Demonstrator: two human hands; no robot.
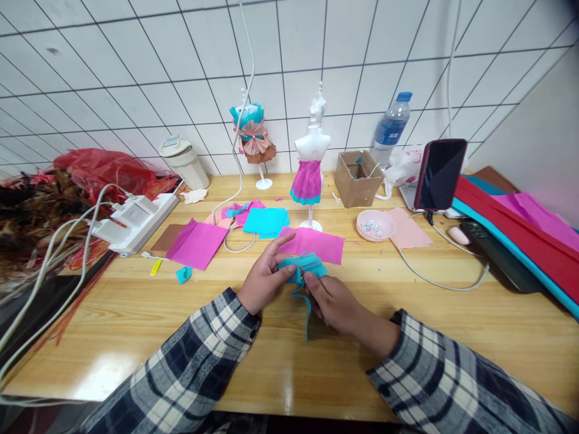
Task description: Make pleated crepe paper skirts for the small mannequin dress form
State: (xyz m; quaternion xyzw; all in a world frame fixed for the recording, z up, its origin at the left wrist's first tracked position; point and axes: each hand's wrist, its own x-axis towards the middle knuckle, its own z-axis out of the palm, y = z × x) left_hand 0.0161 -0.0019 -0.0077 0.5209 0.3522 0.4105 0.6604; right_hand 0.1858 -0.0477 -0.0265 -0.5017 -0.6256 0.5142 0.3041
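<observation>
My left hand (268, 274) pinches a folded piece of turquoise crepe paper (312, 263) between thumb and fingers, with the index finger stretched out. From the right, my right hand (337, 300) closes on the lower edge of the same paper, thumb on top. A small dark line shows between the two thumbs, too small to name. One thin turquoise strip (308, 319) dangles below the fingers toward the table. Just beyond the hands lies a magenta paper sheet (323, 244). Behind it stands a small white dress form (313, 144) wearing a magenta skirt with a turquoise hem.
Turquoise sheets (266, 222) and a magenta square (198, 243) lie at left centre. A second dress form (263, 183) stands at the back. Right of centre are a pink bowl (375, 234) of beads, a cardboard box (357, 188) and a phone (439, 175). A power strip (145, 224) sits left.
</observation>
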